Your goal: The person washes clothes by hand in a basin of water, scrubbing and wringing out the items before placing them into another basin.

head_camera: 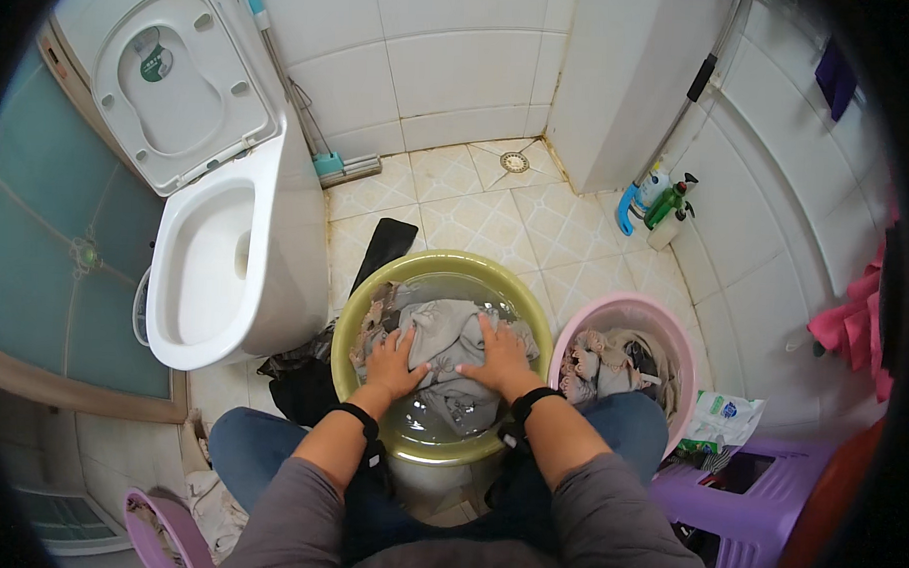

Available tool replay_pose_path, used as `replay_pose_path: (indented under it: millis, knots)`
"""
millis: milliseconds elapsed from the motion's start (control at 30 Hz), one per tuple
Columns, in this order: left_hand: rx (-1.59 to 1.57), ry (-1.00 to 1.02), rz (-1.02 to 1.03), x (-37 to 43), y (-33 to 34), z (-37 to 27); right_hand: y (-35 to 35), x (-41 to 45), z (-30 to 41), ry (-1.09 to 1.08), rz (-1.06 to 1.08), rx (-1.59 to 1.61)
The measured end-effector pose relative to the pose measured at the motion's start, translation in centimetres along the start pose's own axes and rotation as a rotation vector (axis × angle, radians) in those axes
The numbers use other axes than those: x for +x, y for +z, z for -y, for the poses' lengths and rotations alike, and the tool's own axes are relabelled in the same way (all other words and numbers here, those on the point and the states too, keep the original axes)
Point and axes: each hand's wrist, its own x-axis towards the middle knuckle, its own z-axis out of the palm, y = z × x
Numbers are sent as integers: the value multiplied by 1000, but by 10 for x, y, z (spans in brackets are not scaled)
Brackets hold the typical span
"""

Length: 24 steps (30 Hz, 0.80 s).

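Observation:
A yellow-green plastic basin stands between my knees with water in it. A wet grey garment lies bunched in the water, with darker, lace-edged cloth at its left. My left hand rests on the left side of the grey cloth, fingers spread. On its right side lies my right hand, palm down, fingers also spread. Neither hand grips the cloth. To the right is a pink basin holding beige and dark clothes with scalloped trim.
A toilet with raised lid stands left, a squeeze mop behind it. Dark cloth lies left of the basin. Pump bottles stand at the right wall. A purple plastic stool and a white-green packet are lower right.

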Motion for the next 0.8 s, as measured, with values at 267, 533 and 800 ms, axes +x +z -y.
replay_pose_path:
  millis: [267,533,800]
  knots:
    - [101,-87,129,18,22,-9,54,27,-8,105,67,-94]
    - [150,-158,203,52,41,-9,57,69,-11,188,212,-71]
    - [106,-202,360,86,38,-7,44,102,-10,250,276,48]
